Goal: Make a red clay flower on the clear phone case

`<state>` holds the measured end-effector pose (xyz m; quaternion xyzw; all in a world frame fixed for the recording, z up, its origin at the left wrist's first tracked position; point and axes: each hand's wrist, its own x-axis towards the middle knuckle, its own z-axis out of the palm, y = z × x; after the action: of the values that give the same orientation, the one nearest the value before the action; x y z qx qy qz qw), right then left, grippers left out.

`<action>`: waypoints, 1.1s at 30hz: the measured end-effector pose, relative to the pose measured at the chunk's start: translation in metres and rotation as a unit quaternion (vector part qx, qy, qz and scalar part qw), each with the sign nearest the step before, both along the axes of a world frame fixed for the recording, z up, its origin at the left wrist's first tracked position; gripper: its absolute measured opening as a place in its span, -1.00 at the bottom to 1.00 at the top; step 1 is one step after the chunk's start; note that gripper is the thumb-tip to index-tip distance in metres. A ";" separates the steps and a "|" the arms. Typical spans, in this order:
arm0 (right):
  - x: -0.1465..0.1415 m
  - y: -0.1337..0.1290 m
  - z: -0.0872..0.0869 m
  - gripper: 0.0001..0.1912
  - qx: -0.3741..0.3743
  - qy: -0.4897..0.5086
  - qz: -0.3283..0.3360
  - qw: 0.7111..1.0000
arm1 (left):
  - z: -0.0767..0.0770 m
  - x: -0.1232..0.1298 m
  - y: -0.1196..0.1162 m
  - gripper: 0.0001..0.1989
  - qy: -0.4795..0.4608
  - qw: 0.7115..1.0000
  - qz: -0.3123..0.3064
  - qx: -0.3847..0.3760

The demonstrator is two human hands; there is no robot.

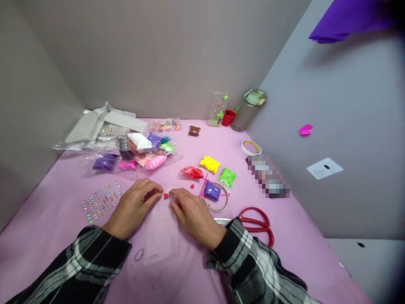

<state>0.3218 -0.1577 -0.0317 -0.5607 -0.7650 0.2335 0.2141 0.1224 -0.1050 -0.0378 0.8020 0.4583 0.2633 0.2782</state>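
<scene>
A clear phone case [161, 240] lies flat on the pink-covered table in front of me. Near its far end sits a small red heart-shaped piece of clay [166, 196]. My left hand [136, 204] rests over the case's left side, fingers bent, thumb and forefinger slightly apart beside the heart. From the other side, my right hand [194, 213] reaches in, its forefinger close to the heart and its thumb separate. Neither hand visibly grips anything. Just beyond the right hand are a little red clay ball [192, 186] and a red clay packet [193, 172].
Yellow [210, 164], green [228, 177] and purple [212, 190] clay packets lie right, near tape rolls and red-handled scissors [257, 226]. A gem sticker sheet [101, 202] and bagged clay [142, 152] lie left. A bottle [247, 112] and decorated case [218, 109] stand behind.
</scene>
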 end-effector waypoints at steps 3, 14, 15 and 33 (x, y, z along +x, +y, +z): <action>-0.004 0.002 0.001 -0.81 0.005 -0.024 -0.012 1.000 | -0.002 0.000 -0.001 -0.79 -0.009 1.000 0.003 0.001; -0.018 0.013 0.003 -0.67 0.019 -0.107 -0.042 0.993 | -0.013 0.001 -0.002 -0.74 -0.037 0.999 0.022 0.009; -0.018 0.014 0.002 -0.66 0.019 -0.109 -0.043 0.993 | -0.013 0.000 -0.002 -0.74 -0.036 0.999 0.023 0.009; -0.016 0.016 -0.001 -0.74 0.036 -0.096 -0.048 0.994 | -0.015 -0.002 -0.002 -0.77 -0.031 0.999 0.013 0.003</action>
<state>0.3054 -0.1419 -0.0331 -0.6080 -0.7624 0.1406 0.1711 0.1208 -0.1069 -0.0531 0.7883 0.4589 0.2930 0.2864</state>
